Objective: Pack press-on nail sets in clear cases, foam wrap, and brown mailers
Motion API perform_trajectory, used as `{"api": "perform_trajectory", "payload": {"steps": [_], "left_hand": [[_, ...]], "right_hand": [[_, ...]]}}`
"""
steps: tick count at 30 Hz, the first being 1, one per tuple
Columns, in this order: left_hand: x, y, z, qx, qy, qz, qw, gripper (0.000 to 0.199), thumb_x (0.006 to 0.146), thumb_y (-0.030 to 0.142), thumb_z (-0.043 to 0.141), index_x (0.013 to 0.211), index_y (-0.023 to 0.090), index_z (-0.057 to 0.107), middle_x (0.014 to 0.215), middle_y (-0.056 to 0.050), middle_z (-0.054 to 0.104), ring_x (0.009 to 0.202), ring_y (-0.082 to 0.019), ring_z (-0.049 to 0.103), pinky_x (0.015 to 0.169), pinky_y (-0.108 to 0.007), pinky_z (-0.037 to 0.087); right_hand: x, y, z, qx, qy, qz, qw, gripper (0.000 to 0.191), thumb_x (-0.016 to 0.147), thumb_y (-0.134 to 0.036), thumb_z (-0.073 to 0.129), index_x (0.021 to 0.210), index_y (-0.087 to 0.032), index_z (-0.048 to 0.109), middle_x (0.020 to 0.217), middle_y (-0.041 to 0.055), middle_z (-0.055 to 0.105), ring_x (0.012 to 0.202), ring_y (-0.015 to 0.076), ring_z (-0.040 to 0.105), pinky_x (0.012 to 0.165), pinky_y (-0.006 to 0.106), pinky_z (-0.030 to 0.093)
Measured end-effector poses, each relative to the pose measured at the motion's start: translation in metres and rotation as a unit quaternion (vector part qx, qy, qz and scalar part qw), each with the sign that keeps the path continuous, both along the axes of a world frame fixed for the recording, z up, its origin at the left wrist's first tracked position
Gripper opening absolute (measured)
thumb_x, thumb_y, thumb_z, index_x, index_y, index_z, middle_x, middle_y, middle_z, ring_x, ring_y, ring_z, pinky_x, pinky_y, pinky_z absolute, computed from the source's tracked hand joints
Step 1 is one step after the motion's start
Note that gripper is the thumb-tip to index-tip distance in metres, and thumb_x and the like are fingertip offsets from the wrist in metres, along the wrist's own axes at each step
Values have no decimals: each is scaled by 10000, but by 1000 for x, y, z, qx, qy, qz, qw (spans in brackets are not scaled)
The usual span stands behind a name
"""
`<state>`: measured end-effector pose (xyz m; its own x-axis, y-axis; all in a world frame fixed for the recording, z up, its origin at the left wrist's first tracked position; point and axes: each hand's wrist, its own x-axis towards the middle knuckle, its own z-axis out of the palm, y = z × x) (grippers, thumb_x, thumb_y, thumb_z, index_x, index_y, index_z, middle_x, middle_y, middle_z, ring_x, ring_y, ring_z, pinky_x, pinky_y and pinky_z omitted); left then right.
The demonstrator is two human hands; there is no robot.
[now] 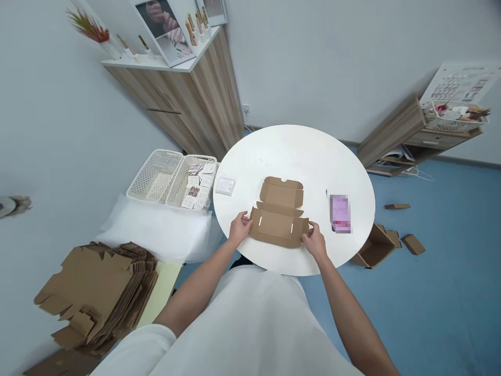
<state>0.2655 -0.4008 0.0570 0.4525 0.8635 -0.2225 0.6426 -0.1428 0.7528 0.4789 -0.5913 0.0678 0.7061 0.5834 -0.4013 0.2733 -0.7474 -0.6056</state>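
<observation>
An unfolded brown cardboard box blank (276, 225) lies on the round white table (297, 151), its notched flap pointing away from me. My left hand (240, 228) grips the blank's left side flap between thumb and fingers. On the opposite side, my right hand (314, 240) pinches the right side flap. Both side flaps look slightly raised. Left of the blank is a small clear-and-white packet (225, 186). A purple item (340, 214), partly pixelated, rests to the right.
Two white baskets (154, 175) stand left of the table, one with small packets. Stacked cardboard blanks (97, 292) are at lower left. An open carton (376, 248) and small brown boxes (413, 244) sit on the floor at right. A wooden cabinet (211, 99) stands behind.
</observation>
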Motion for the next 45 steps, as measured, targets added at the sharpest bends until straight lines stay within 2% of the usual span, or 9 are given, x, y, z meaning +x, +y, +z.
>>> {"api": "perform_trajectory", "payload": {"steps": [6, 10, 13, 20, 25, 37, 39, 42, 45], "left_hand": [[-9, -7, 18, 185, 101, -128, 969, 662, 669, 464, 606, 1237, 190, 405, 1238, -134, 437, 1179, -292, 369, 953, -446, 297], [-10, -18, 26, 211, 145, -325, 911, 680, 609, 539, 630, 1185, 215, 466, 1269, -115, 429, 1237, -319, 272, 1007, -511, 138], [-7, -21, 24, 203, 165, -387, 884, 659, 596, 494, 664, 1167, 228, 471, 1248, -103, 461, 1237, -312, 267, 1006, -543, 77], [-3, -17, 13, 208, 188, -408, 869, 459, 706, 238, 572, 1150, 231, 456, 1122, -79, 560, 1169, -262, 376, 1006, -555, 39], [-2, -18, 7, 198, 204, -412, 866, 401, 710, 84, 441, 1087, 214, 493, 948, -57, 612, 937, -214, 537, 1004, -547, 36], [8, -18, 7, 156, 190, -412, 877, 389, 697, 96, 456, 1060, 229, 508, 959, -62, 582, 863, -213, 574, 1019, -476, 91], [14, -17, 11, 175, 197, -412, 872, 474, 689, 150, 512, 1154, 221, 451, 1119, -101, 532, 1007, -246, 520, 1018, -463, 113], [24, -12, 16, 214, 218, -392, 868, 764, 626, 268, 629, 1303, 187, 287, 1377, -154, 283, 1255, -310, 260, 1025, -472, 97], [35, -5, 17, 228, 239, -389, 860, 1017, 542, 340, 706, 1367, 155, 140, 1443, -155, 101, 1316, -339, 24, 1027, -511, 45]], "right_hand": [[4, 2, -6, -45, -70, 20, 996, 689, 692, -398, 486, 1305, -170, 268, 1067, 105, 547, 971, 259, 514, 770, 360, 404], [13, 16, -3, -35, -138, 20, 990, 701, 688, -479, 504, 1287, -164, 323, 1246, 144, 422, 1174, 313, 342, 923, 437, 308], [25, 36, 3, -23, -117, 33, 992, 695, 688, -496, 509, 1289, -195, 333, 1274, 124, 409, 1190, 311, 328, 946, 453, 286], [54, 79, -3, 35, 24, 28, 999, 571, 730, -475, 480, 1248, -250, 391, 1261, 71, 465, 1148, 223, 426, 909, 359, 363], [65, 91, -19, 23, 41, -7, 999, 468, 726, -374, 502, 1169, -226, 474, 1130, 66, 564, 981, 182, 539, 825, 317, 416], [58, 95, -29, 65, 43, -57, 995, 400, 694, -163, 460, 1083, -187, 550, 957, 43, 581, 644, 106, 601, 667, 244, 459], [56, 92, -29, 76, 41, -53, 995, 403, 691, -165, 457, 1081, -188, 558, 965, 43, 574, 667, 113, 602, 678, 256, 465], [54, 88, -28, 91, 45, -48, 994, 407, 689, -170, 459, 1081, -193, 563, 956, 36, 573, 687, 121, 605, 683, 267, 472], [52, 83, -23, 91, 61, -41, 993, 416, 692, -168, 456, 1095, -186, 558, 974, 40, 571, 654, 109, 608, 680, 265, 474]]}}
